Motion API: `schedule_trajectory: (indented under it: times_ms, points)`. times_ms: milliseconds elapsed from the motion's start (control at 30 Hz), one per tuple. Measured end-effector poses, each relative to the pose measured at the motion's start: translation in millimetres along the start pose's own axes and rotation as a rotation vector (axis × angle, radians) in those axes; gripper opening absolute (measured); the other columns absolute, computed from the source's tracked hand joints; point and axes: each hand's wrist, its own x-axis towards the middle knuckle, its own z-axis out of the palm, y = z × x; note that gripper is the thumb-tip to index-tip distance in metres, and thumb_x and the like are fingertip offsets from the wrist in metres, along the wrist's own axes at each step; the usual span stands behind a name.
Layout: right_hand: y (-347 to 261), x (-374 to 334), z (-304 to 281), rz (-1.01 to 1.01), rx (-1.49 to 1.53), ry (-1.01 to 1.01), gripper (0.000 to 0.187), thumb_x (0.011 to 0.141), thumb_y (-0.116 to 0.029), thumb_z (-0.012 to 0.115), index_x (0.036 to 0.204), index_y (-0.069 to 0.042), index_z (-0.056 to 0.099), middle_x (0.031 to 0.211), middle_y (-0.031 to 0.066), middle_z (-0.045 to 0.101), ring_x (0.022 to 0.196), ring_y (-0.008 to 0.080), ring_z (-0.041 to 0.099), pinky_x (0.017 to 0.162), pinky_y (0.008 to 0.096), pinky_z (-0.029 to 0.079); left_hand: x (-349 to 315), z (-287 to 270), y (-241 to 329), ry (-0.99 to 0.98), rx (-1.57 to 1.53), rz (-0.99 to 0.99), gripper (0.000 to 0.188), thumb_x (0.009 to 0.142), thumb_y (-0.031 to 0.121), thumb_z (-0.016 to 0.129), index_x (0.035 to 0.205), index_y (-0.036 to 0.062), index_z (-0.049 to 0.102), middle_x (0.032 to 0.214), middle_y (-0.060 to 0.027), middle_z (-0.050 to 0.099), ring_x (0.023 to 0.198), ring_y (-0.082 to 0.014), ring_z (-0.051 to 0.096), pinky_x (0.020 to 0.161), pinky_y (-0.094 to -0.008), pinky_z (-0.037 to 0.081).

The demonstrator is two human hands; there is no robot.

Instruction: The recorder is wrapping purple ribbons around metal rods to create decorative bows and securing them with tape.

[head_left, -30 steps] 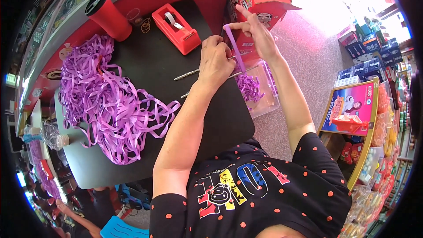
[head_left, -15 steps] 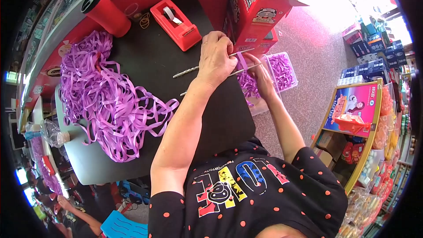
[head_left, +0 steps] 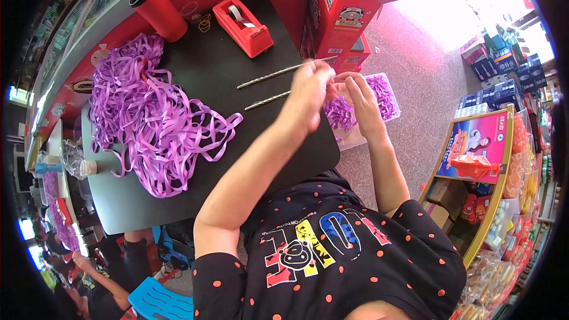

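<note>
My left hand (head_left: 309,93) is somewhat blurred, its fingers curled inward above the right ends of two twisted metal rods (head_left: 268,77). Close beside it, my right hand (head_left: 364,104) is raised, with its thumb and fingertips drawn together. The fingertips of both hands nearly meet, and whatever is between them is too small or hidden to make out. The rods lie side by side on the black table (head_left: 314,157), sticking out leftward from under my left hand. To the left spreads a large tangled heap of purple ribbon (head_left: 157,130).
Clear plastic boxes (head_left: 354,137) with short purple ribbon pieces (head_left: 382,96) stand beside the table, below my right hand. A red tape dispenser (head_left: 246,29), a red tumbler (head_left: 160,12) and a red carton (head_left: 341,18) stand farther back. Another person's arm (head_left: 101,275) shows at lower left.
The purple band around the rods no longer shows there. My left hand has drawn back from gripping over the rods; my right hand has risen from behind them to meet it.
</note>
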Motion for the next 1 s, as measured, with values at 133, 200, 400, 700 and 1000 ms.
schedule_trajectory:
  times_ms: [133, 200, 400, 700, 1000]
  points:
    - [-12, 11, 1, 0.065, -0.121, -0.029, 0.034, 0.100, -0.033, 0.043, 0.114, -0.004, 0.053, 0.094, 0.0126, 0.063, 0.087, 0.0158, 0.061, 0.081, 0.0292, 0.048, -31, 8, -66, -0.212, -0.441, -0.349, 0.018, 0.094, 0.021, 0.049, 0.101, 0.0070, 0.058, 0.092, -0.0079, 0.061, 0.087, -0.0211, 0.057, 0.080, -0.0366, 0.046]
    - [-15, 14, 0, 0.060, -0.112, -0.053, 0.034, 0.100, -0.034, 0.042, 0.114, -0.004, 0.053, 0.092, 0.0115, 0.063, 0.086, 0.0157, 0.061, 0.079, 0.0283, 0.047, -41, 28, -69, -0.093, -0.462, -0.330, 0.019, 0.095, 0.024, 0.048, 0.099, 0.0085, 0.059, 0.097, -0.0054, 0.058, 0.091, -0.0193, 0.053, 0.082, -0.0363, 0.044]
    - [-14, 13, -3, 0.104, -0.093, -0.050, 0.034, 0.100, -0.035, 0.043, 0.113, -0.005, 0.053, 0.091, 0.0116, 0.065, 0.083, 0.0132, 0.061, 0.075, 0.0257, 0.047, -7, 32, -72, 0.013, -0.605, -0.216, 0.040, 0.095, 0.049, 0.042, 0.116, 0.0143, 0.046, 0.109, -0.0011, 0.047, 0.098, -0.0149, 0.043, 0.092, -0.0393, 0.036]
    - [-15, 19, -5, 0.035, -0.135, 0.017, 0.029, 0.098, -0.029, 0.048, 0.110, -0.003, 0.056, 0.089, 0.0088, 0.066, 0.082, 0.0129, 0.062, 0.076, 0.0254, 0.047, -15, 25, -63, -0.201, -0.779, -0.032, 0.055, 0.096, 0.053, 0.035, 0.136, 0.0152, 0.028, 0.147, -0.0046, 0.023, 0.138, -0.0228, 0.015, 0.111, -0.0491, 0.012]
    - [-90, 94, 76, -0.465, -0.567, -0.077, 0.026, 0.092, -0.018, 0.059, 0.110, -0.002, 0.066, 0.098, 0.0101, 0.069, 0.090, 0.0153, 0.064, 0.079, 0.0251, 0.047, -8, 23, -78, -0.133, -0.769, -0.075, 0.086, 0.091, 0.066, 0.035, 0.149, 0.0192, -0.008, 0.157, -0.0075, -0.004, 0.144, -0.0254, -0.012, 0.113, -0.0474, 0.000]
